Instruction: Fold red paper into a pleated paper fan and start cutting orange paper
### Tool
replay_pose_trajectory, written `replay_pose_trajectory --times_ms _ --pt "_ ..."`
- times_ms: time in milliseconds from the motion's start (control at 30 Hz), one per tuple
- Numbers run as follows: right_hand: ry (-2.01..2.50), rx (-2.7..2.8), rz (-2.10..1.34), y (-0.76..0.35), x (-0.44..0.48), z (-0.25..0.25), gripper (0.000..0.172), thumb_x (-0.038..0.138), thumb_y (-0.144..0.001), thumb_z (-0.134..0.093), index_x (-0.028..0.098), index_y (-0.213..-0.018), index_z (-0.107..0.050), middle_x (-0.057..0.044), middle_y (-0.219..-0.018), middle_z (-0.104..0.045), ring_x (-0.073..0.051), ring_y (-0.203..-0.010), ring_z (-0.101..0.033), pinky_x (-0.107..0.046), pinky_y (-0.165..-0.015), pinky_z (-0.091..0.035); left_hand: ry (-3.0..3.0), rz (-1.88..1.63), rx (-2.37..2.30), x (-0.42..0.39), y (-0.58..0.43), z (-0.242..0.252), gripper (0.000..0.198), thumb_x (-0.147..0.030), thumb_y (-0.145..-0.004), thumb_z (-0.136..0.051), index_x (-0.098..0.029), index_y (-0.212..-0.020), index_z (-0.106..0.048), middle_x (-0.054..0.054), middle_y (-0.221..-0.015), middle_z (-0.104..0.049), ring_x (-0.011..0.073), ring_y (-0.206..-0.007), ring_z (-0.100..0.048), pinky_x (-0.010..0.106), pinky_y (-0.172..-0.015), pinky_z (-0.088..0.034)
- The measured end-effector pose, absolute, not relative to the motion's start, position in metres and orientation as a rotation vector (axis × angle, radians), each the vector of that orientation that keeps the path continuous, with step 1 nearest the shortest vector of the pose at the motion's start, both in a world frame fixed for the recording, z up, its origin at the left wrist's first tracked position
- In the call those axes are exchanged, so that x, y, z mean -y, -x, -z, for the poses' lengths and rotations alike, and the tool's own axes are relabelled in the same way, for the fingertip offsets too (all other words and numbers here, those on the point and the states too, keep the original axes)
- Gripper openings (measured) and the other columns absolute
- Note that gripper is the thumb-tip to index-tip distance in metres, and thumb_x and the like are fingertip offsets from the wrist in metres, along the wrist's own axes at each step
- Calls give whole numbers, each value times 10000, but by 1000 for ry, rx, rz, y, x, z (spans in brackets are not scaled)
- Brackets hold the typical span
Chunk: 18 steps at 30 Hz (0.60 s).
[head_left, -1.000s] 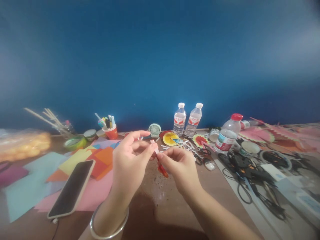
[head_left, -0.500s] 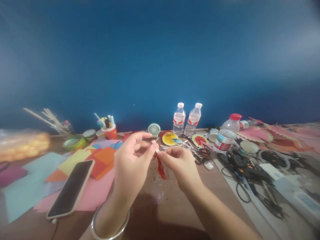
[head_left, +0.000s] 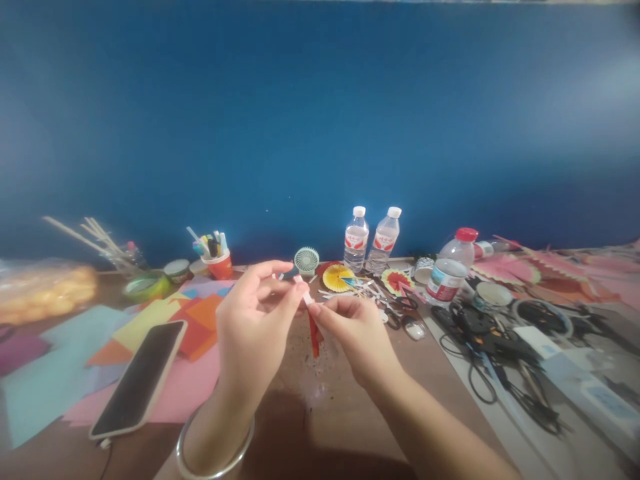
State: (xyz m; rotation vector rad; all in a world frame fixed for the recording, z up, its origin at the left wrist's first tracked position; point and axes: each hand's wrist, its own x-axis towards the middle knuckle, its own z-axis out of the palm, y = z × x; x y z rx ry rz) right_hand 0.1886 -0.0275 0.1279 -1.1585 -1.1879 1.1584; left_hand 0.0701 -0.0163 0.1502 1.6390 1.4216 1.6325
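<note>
Pale strip (head_left: 307, 299), apparently clear of tabletop (head_left: 345, 417)

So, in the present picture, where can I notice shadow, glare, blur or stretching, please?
In the head view, a dark shadow crosses the table near the bottom edge; in the head view, a pale glow brightens the blue wall at upper right; in the head view, the plastic bag at far left looks smeared and stretched; in the head view, the white strip between the hands looks soft.
</note>
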Motion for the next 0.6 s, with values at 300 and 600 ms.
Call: replay_pose_trajectory --times_ms 300,600 --pt "1186 1208 -1078 -191 25 -128 353 364 -725 -590 150 -470 -471 71 -394 -356 -45 -404 -274 -189 -399 -205 -1631 -1466 -1314 13 -68 -151 301 -329 -706 -652 -249 -980 -556 -10 -722 -690 165 -651 -660 273 -614 -540" --pt "1106 1145 -1262 -192 23 -128 244 282 -695 -590 151 -501 -521 58 -404 -455 -48 -397 -321 -188 -417 -235 -1862 -1325 -1482 1 -62 -146 295 -319 -699 -658 -270 -976 -568 -42 -652 -677 160 -632 -643 282 -619 -504"
